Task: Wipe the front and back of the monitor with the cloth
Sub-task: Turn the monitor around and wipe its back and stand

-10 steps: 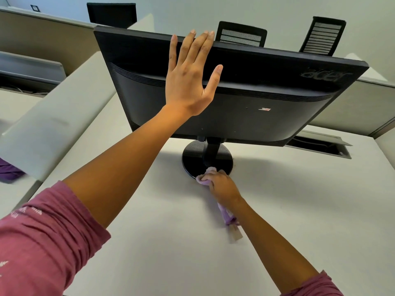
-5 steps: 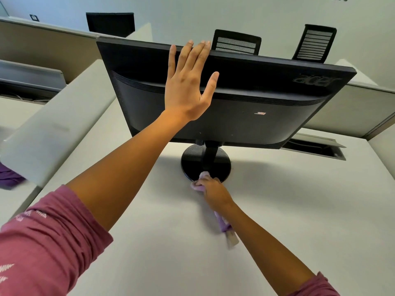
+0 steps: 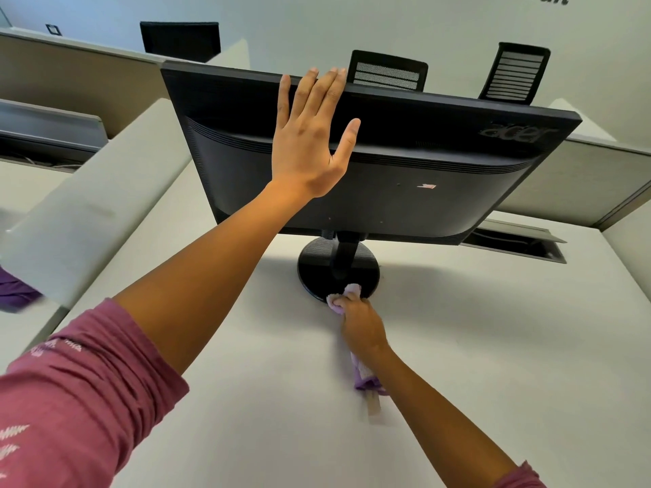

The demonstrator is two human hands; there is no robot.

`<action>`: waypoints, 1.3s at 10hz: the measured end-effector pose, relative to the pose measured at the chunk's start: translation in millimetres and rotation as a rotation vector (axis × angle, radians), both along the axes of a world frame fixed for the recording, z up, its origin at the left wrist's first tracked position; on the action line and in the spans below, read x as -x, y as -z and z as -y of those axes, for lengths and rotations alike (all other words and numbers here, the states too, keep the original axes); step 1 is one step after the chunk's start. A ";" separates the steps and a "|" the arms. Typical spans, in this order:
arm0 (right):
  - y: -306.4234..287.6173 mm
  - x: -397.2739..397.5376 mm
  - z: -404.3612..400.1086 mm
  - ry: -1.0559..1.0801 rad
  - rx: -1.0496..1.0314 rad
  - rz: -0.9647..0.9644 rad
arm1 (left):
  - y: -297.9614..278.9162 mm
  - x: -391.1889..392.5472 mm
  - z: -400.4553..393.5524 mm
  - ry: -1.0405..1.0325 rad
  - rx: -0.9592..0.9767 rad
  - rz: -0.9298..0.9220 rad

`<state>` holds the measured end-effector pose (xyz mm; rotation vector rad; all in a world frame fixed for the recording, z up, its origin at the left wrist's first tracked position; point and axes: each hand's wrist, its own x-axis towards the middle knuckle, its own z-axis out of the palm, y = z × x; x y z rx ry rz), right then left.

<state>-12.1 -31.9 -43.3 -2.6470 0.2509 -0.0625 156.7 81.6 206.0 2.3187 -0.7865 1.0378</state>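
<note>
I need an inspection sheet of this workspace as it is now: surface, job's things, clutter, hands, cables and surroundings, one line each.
Surface: pale desk, with an open cable hatch behind the monitor.
Job's things: black monitor seen from the back, on a round base; lilac cloth lies against the base's front rim, its tail trailing under the wrist.
Clutter: a purple item at the far left, partly hidden.
Hands: left hand flat on the monitor's back, fingers straight, reaching its top edge; right hand grips the cloth.
Cables: nothing seen on this desk.
Surroundings: partition panels, three black chairs beyond, white wall.
</note>
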 end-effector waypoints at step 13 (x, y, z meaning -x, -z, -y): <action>-59.0 187.2 246.3 0.864 -0.010 0.137 | 6.6 10.0 25.2 -0.193 0.088 0.037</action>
